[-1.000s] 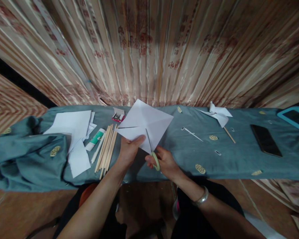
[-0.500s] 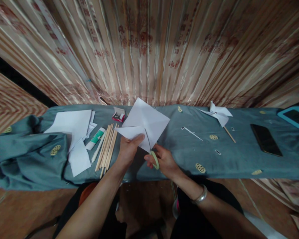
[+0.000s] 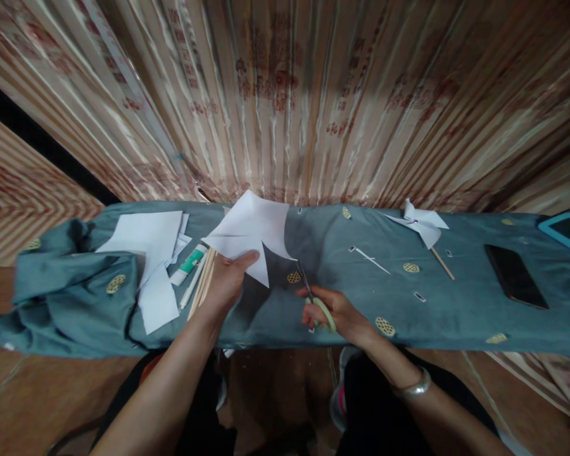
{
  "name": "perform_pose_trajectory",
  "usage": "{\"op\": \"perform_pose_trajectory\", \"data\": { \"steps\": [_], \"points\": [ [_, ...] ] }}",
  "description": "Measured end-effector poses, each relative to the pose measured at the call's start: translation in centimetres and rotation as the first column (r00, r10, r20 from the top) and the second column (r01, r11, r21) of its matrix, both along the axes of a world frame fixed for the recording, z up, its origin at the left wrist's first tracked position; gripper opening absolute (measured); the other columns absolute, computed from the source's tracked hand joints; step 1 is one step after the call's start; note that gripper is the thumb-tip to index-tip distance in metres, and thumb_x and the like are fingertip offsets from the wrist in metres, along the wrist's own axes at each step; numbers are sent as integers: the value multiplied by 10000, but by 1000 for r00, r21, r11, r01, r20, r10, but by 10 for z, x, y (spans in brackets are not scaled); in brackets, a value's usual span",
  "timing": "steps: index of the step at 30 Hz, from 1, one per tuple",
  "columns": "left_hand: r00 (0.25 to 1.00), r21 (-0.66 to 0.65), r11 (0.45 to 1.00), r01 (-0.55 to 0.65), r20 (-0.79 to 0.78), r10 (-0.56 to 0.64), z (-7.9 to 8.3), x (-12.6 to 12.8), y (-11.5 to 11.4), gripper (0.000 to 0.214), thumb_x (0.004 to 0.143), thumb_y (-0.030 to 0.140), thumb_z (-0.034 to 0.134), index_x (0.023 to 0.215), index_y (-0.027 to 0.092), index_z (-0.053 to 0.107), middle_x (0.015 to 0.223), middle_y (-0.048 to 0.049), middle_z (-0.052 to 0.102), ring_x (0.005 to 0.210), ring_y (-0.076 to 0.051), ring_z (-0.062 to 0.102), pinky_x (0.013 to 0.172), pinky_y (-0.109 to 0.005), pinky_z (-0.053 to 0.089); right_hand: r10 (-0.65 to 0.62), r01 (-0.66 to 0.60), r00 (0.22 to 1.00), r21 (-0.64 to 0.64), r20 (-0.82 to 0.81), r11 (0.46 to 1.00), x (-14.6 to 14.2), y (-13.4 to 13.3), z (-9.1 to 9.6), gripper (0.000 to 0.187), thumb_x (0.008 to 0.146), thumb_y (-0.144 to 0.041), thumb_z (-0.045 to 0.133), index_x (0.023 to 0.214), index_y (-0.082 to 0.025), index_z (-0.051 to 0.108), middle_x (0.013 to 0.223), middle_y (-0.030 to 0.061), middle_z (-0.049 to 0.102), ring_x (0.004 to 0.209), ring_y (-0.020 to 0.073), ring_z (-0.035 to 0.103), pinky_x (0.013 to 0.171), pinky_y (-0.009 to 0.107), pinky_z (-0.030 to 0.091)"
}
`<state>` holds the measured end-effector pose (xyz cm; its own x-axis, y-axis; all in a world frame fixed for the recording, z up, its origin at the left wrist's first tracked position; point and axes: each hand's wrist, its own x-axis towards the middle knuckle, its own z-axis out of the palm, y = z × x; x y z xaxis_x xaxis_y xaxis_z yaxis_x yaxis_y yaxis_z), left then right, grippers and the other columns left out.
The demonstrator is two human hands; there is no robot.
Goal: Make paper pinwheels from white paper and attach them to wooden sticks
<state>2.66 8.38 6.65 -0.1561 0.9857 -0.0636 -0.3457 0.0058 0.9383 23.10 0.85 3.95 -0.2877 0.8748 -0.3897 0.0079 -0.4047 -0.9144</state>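
Observation:
My left hand pinches a white square of paper by its near side, thumb on top. A slit runs in from the paper's near corner, so two pointed flaps stand apart there, and a cut or crease line shows on the left side. In my right hand is a pair of scissors with light green handles, fingers through the loops. Their blades point up and away, the tips close by the right flap's point; whether they touch it I cannot tell.
On the green cloth, left, lie paper sheets, a glue tube, a white stick and wooden sticks. Rightward are a thin paper strip, a paper pinwheel, a black phone and a blue-framed device.
The scissors have come out of the slit and moved right with my right hand. The paper has shifted left in my left hand, its flaps spread, and now hides the small red box.

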Motion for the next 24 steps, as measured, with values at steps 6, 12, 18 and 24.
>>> {"op": "perform_pose_trajectory", "data": {
  "steps": [6,12,18,24],
  "points": [
    [989,7,999,54,-137,-53,-1,-8,-1,356,566,231,810,906,190,711,880,-50,752,927,-261,692,872,-380,536,-222,214,974,127,49,968,39,9,7,550,646,-630,754,926,-163,675,680,23,691,572,120,580,519,239,411],
    [836,-110,956,272,-466,-291,-17,0,-9,251,549,265,779,767,160,713,804,-72,750,791,-263,681,733,-346,540,-366,382,921,132,-131,915,50,27,15,616,609,-709,737,913,-175,696,757,57,729,633,146,628,552,251,436],
    [561,-205,866,457,-689,-459,-23,11,-15,164,609,290,687,688,148,707,647,-37,703,644,-228,649,611,-299,482,-298,315,943,107,-149,943,50,33,19,582,573,-672,779,891,-190,709,755,26,718,660,148,637,578,250,463],
    [562,-165,878,449,-711,-422,-23,12,-15,189,589,310,731,732,186,736,741,-53,745,720,-258,669,640,-311,485,-324,333,942,105,-88,937,35,31,10,378,482,-350,900,764,-191,707,620,-53,638,542,94,513,526,230,395]
  ]
}}
